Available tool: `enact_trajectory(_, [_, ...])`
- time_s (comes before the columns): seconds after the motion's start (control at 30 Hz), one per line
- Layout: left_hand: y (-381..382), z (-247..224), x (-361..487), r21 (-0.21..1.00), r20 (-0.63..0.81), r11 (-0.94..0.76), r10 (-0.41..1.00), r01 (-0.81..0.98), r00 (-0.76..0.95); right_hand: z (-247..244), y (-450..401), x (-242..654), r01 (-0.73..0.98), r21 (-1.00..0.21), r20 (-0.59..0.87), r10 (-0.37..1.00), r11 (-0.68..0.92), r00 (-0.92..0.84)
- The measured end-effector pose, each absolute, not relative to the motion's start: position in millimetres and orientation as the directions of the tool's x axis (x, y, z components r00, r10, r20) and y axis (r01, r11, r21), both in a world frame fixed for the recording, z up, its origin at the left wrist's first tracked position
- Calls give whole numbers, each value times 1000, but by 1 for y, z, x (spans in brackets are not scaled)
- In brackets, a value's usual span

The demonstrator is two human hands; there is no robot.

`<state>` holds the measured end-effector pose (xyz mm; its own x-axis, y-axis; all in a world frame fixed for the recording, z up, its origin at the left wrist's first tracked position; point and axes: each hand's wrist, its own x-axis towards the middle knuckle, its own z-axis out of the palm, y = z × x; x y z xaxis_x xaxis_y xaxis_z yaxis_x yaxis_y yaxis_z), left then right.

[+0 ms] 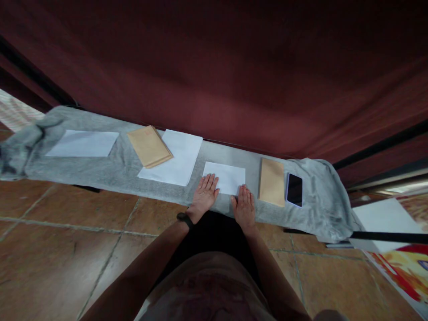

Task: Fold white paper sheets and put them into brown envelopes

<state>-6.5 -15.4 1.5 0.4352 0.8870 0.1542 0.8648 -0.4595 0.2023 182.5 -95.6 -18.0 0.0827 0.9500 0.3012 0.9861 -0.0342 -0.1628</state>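
Observation:
A small white sheet lies on the grey cloth in front of me. My left hand, with a dark watch on its wrist, rests flat on the sheet's lower left corner, fingers stretched out. My right hand lies flat at the lower right corner, its fingers extended and fingertips at the sheet's edge. Neither hand grasps anything. To the right of the sheet is a single brown envelope. On the left, a stack of brown envelopes partly covers larger white paper.
The grey cloth covers a long narrow surface against a dark red curtain. Another white sheet lies at the far left. A phone is right of the single envelope. Tiled floor and a colourful poster show below.

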Motion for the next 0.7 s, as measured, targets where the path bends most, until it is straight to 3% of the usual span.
enact_trajectory(0.47, [-17, 3, -4, 322, 130, -412, 911, 852, 391, -14, -106, 189, 981, -179, 313, 942, -72, 126])
enact_trajectory(0.7, [-17, 1, -3, 332, 162, -421, 907, 844, 388, -7, -99, 163, 976, -194, 261, 964, 103, -49])
